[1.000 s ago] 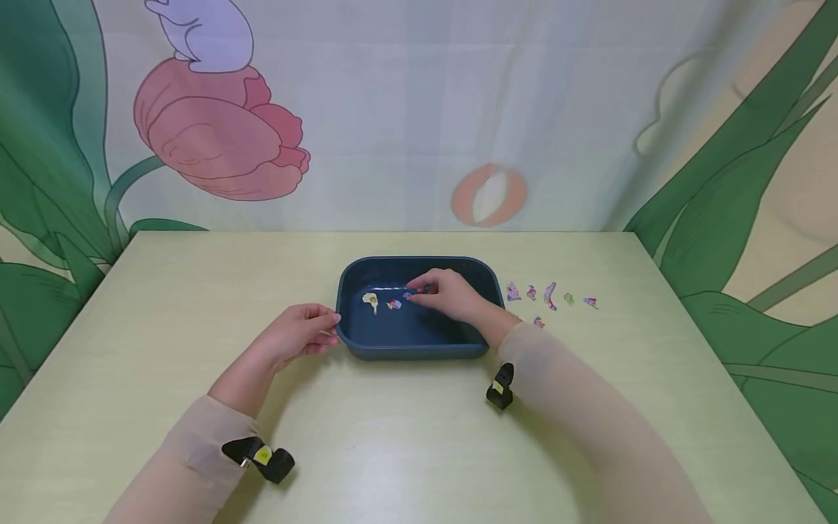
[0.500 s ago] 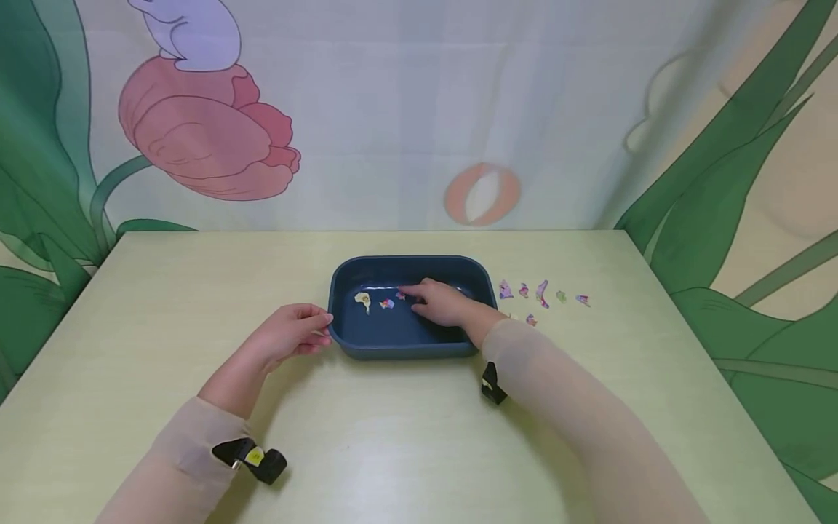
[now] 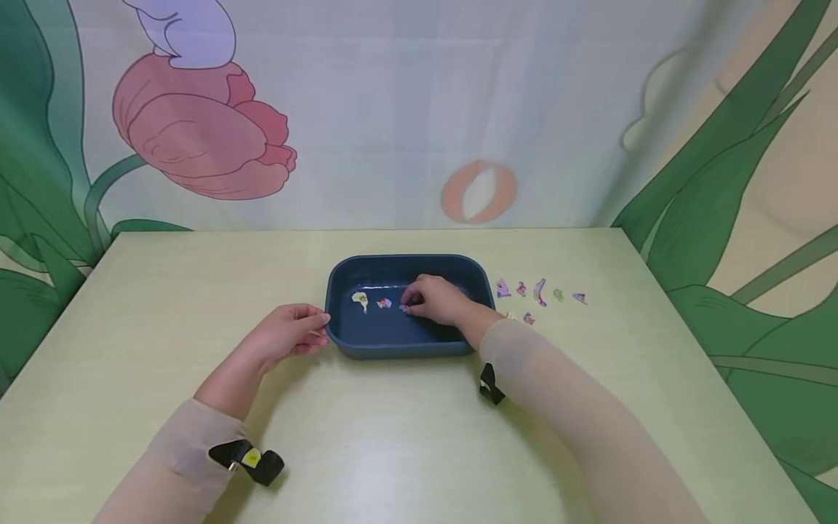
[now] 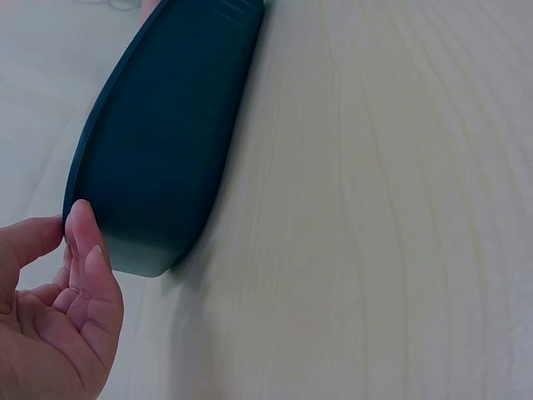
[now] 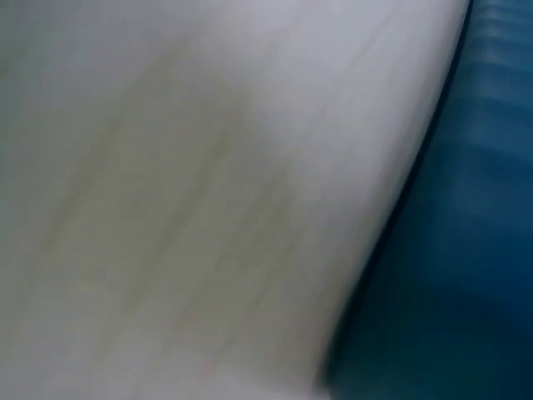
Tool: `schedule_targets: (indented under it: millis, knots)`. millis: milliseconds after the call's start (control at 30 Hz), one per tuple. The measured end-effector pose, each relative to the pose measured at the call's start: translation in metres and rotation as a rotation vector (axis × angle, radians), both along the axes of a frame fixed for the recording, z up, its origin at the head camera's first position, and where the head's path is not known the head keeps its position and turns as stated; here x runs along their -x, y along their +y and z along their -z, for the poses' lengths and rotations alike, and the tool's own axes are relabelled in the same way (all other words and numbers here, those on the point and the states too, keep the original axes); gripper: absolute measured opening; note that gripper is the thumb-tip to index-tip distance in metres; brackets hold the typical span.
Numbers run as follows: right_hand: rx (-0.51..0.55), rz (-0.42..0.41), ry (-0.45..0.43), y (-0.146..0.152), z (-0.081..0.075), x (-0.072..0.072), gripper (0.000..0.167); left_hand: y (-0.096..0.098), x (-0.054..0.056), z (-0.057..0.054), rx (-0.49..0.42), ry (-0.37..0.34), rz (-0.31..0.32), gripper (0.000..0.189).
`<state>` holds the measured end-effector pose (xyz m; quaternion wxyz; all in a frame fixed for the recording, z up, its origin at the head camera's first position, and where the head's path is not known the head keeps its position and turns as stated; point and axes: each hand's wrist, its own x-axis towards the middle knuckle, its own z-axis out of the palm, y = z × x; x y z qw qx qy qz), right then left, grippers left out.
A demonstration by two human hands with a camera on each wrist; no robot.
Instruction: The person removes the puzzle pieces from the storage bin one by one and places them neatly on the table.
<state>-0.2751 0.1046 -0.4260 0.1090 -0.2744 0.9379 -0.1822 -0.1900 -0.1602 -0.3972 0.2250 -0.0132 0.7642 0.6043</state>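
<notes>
My left hand (image 3: pixel 292 333) pinches the left rim of a dark blue rectangular tray (image 3: pixel 406 350). In the left wrist view the thumb and fingers (image 4: pixel 83 221) meet across the tray's rim. Inside the tray, my right hand (image 3: pixel 440 299) has its fingertips and thumb drawn together at a small purple sticker (image 3: pixel 404 308). A cream sticker (image 3: pixel 360 301) and a multicoloured one lie left of it on the tray floor. In the right wrist view only the tray's side (image 5: pixel 450 250) and the tabletop show; the hand is out of that view.
Several small colourful stickers lie right of the tray, among them a long purple one (image 3: pixel 540 292) and a green one (image 3: pixel 559 295). The pale wooden table (image 3: pixel 366 437) ends at a printed curtain (image 3: pixel 366 109) behind.
My right hand has gone from a straightened forefinger on the purple sticker to curled fingers there. The sticker has shifted slightly toward me. The left hand stays at the rim.
</notes>
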Motion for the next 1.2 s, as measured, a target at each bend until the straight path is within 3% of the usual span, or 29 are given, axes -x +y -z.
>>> schedule_targets:
  millis: [333, 700, 967, 1200]
  knots:
    - [0.004, 0.005, 0.007, -0.002, -0.003, -0.001, 0.017, -0.002, 0.000, 0.002, 0.010, -0.002, -0.005, 0.033]
    - [0.218, 0.074, 0.017, 0.005, -0.009, -0.004, 0.018, 0.000, 0.002, 0.004, 0.033, 0.007, -0.022, 0.032]
    - [0.289, 0.040, 0.049, 0.030, -0.026, -0.017, 0.017, -0.002, 0.001, 0.005, 0.034, 0.004, -0.034, 0.032]
    - [0.285, 0.094, 0.058, 0.063, -0.041, -0.026, 0.018, -0.002, 0.003, 0.007, 0.022, 0.002, -0.030, 0.033]
